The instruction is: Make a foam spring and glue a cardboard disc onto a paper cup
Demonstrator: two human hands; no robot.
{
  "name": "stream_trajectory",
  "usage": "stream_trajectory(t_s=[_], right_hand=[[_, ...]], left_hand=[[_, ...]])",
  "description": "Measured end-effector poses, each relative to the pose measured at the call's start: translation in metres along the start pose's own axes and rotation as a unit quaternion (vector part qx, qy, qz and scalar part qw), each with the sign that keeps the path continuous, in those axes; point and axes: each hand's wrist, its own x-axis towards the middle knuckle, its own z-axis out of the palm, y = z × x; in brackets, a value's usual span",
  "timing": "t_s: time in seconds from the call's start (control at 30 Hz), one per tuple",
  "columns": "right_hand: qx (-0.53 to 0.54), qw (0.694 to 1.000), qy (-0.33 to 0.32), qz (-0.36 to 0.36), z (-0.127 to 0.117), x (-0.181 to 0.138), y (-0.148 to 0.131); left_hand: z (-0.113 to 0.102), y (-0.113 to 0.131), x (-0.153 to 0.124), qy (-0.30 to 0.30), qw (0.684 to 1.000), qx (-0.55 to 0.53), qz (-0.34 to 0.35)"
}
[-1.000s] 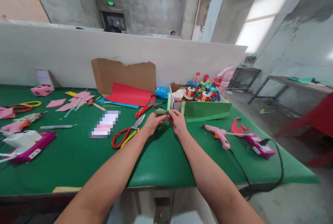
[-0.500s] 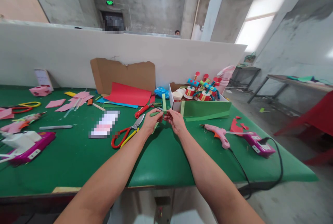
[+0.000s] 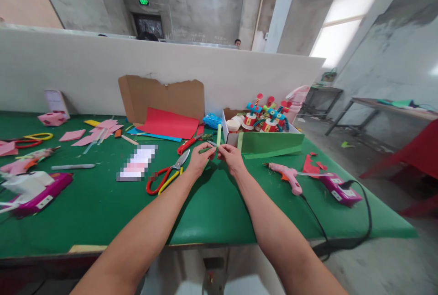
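Both hands meet just above the middle of the green table, fingertips nearly touching. My left hand (image 3: 199, 159) is closed in a pinch, with a narrow green strip (image 3: 206, 150) showing at its fingers. Between the fingertips of my right hand (image 3: 232, 158) is a light green paper strip (image 3: 219, 134) that stands upright. The fingers partly hide where the two strips meet. Left of the hands lie red-handled scissors (image 3: 167, 174) and a red-handled tool (image 3: 186, 145) beside a dark coiled piece.
A box (image 3: 273, 143) of paper-cup figures stands behind my right hand. To the right lie a pink glue gun (image 3: 287, 177) and a purple power strip (image 3: 342, 190) with a cord. Pink paper pieces (image 3: 106, 126), a phone (image 3: 137, 163) and red paper (image 3: 167, 123) lie leftward.
The light green strip has turned and shifted slightly right, now appearing as a single upright piece. The strip end below my left hand no longer shows. Both hands stay close together.
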Motion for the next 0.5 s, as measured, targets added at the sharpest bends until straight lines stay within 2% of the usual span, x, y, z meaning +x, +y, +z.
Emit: stream_trajectory(t_s=[0.23,0.5], right_hand=[[0.008,1.0,-0.021,0.017,-0.001,0.0008,-0.001],[0.037,0.994,-0.081,0.067,-0.0069,-0.0019,-0.0079]], left_hand=[[0.0005,0.0037,-0.0013,0.005,1.0,0.016,0.005],[0.0001,-0.0029,0.0043,0.015,0.997,-0.064,-0.04]])
